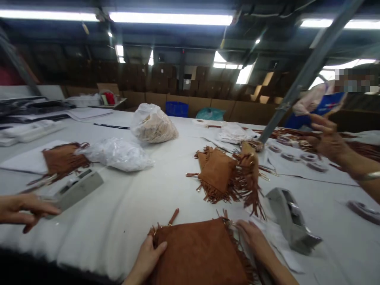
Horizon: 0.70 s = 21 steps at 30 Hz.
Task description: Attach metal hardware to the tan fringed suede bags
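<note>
A brown suede bag [198,253] with fringed sides lies in front of me at the table's near edge. My left hand [148,253] grips its left side, thumb on the front face and fingers hidden behind. At the upper right corner, by the zip end, my right hand [252,237] holds the edge with bent fingers, slightly blurred. Beyond it on the table are more fringed brown bags [218,170], one overlapping another. To the right of my right hand stands a grey tape dispenser [292,219].
A co-worker's hand [26,209] is near another tape dispenser [78,190] at left. A person's forearm [350,158] reaches in from the right. Clear plastic bags [118,154], a filled plastic bag [154,124], tape rolls [316,165] and a slanted metal post [297,93] stand around.
</note>
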Available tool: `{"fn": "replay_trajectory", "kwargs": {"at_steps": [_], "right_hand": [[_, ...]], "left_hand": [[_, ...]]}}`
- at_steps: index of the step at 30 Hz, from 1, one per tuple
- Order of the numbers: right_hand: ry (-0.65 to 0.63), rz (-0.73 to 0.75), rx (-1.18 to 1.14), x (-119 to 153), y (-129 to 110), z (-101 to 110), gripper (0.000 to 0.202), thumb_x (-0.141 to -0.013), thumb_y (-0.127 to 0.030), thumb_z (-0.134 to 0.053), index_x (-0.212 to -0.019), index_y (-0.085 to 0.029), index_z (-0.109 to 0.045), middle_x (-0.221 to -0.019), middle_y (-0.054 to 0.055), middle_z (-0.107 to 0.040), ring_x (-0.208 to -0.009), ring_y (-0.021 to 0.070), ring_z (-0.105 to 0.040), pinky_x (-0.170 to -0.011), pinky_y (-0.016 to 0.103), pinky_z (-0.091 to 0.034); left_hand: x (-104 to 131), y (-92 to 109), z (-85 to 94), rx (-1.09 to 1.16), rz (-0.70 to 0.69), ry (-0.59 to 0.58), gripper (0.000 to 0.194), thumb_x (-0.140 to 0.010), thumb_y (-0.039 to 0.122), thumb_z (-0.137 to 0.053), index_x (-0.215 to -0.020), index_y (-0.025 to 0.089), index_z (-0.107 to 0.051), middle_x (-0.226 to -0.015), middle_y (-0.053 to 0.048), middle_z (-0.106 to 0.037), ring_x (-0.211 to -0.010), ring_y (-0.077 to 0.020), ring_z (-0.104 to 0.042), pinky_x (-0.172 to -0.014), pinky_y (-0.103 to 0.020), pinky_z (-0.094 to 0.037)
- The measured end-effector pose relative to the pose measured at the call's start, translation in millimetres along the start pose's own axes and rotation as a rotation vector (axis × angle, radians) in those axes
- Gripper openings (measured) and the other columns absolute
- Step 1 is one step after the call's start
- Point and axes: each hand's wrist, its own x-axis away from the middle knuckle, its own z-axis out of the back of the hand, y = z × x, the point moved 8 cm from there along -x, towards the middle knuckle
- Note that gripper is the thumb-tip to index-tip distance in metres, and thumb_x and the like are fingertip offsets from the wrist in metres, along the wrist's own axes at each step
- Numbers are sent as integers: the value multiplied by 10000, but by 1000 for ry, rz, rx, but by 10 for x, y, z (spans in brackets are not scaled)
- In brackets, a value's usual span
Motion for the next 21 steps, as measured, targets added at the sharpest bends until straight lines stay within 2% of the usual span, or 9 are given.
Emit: {"fn": "replay_trajectory", "kwargs": {"at_steps": [3, 6, 8, 10, 13, 15, 17, 19, 21], "right_hand": [[-20, -149, -241, 12, -145, 122, 365, -823, -504, -466, -928, -213, -661, -753, 55, -685, -686, 216, -630, -703, 314, -494], [-206, -263, -486, 111, -686, 54, 415, -817, -542, -482, -993, -202, -643, -581, -6, -582, -506, 164, -548, -522, 261, -456], [-334, -303, -660, 180, -1113, -106, 416, -802, -551, -506, -952, -188, -644, -578, -24, -540, -473, 134, -514, -467, 234, -420], [-419, -342, -796, 214, -1425, -335, 411, -789, -560, -527, -855, -172, -644, -590, -32, -511, -457, 107, -491, -448, 216, -402], [-445, -395, -926, 191, -1597, -728, 431, -760, -575, -561, -771, -151, -635, -588, -36, -493, -430, 81, -463, -421, 199, -378], [-443, -444, -978, 177, -1579, -985, 465, -724, -589, -594, -853, -146, -652, -573, -37, -502, -409, 77, -449, -391, 192, -352], [-432, -493, -1019, 184, -1529, -1182, 548, -683, -612, -620, -964, -143, -657, -574, -28, -527, -396, 79, -448, -364, 188, -332], [-387, -522, -1047, 198, -1480, -1273, 614, -646, -632, -640, -1007, -136, -661, -589, -11, -553, -409, 86, -471, -359, 185, -335], [-327, -523, -1060, 214, -1456, -1272, 633, -626, -643, -651, -998, -131, -677, -604, 6, -573, -435, 96, -500, -373, 188, -359]], "left_hand": [[-86, -6, 112, 43, 29, 81, 556, -663, 422, -683, -1118, 114, -594, -1169, -146, -627, -1124, -292, -551, -1015, -428, -403], [-175, -61, 262, 142, 55, 163, 494, -675, 512, -640, -951, 102, -645, -983, -150, -689, -946, -274, -632, -877, -399, -488], [-223, -65, 492, 150, 37, 303, 509, -684, 544, -592, -925, 96, -623, -873, -143, -694, -800, -250, -652, -751, -379, -519], [-246, -33, 779, 108, 14, 457, 534, -701, 547, -540, -997, 103, -578, -845, -126, -679, -749, -230, -642, -691, -359, -512], [-254, 85, 1078, -3, -29, 565, 500, -711, 518, -533, -1046, 147, -561, -929, -102, -657, -841, -222, -616, -753, -340, -478], [-278, 165, 1029, -109, -64, 463, 398, -702, 482, -570, -943, 168, -616, -888, -72, -667, -797, -211, -606, -733, -316, -458], [-289, 173, 790, -201, -76, 267, 303, -690, 447, -599, -796, 167, -648, -747, -40, -671, -664, -193, -591, -635, -290, -440], [-253, 120, 528, -262, -69, 118, 257, -691, 418, -604, -693, 164, -640, -630, -15, -648, -586, -180, -571, -574, -271, -415], [-192, 65, 371, -284, -50, 71, 243, -723, 397, -572, -657, 168, -621, -600, -5, -633, -592, -178, -574, -575, -263, -408]]}}
